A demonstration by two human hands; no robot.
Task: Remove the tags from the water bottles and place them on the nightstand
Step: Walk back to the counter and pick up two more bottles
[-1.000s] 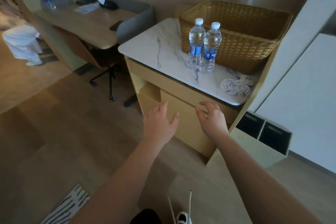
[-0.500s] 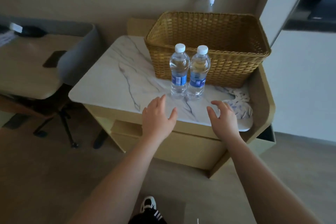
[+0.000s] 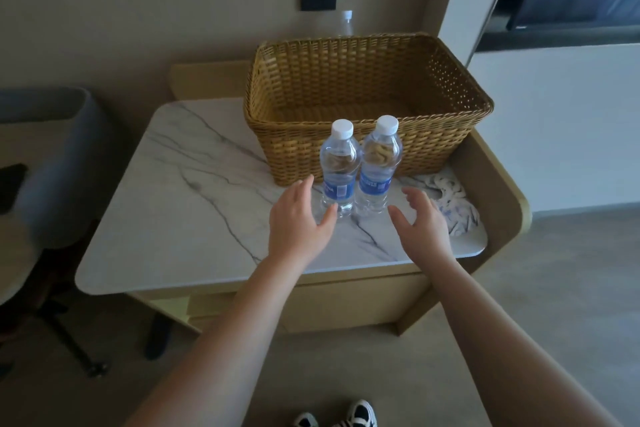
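Third bottle (image 3: 345, 22) hiding behind far basket (image 3: 367, 94) rim, only cap and neck showing. Shoes (image 3: 346, 419) getting cut off by near edge. Label (image 3: 338, 189) print blurring, unreadable.

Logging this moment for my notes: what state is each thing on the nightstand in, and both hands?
Left water bottle: upright, capped, touching the other bottle.
Right water bottle: upright, capped.
Wicker basket: upright behind the bottles, looks empty.
Pile of white tags: lying beside the basket.
Left hand: open, empty.
Right hand: open, empty.
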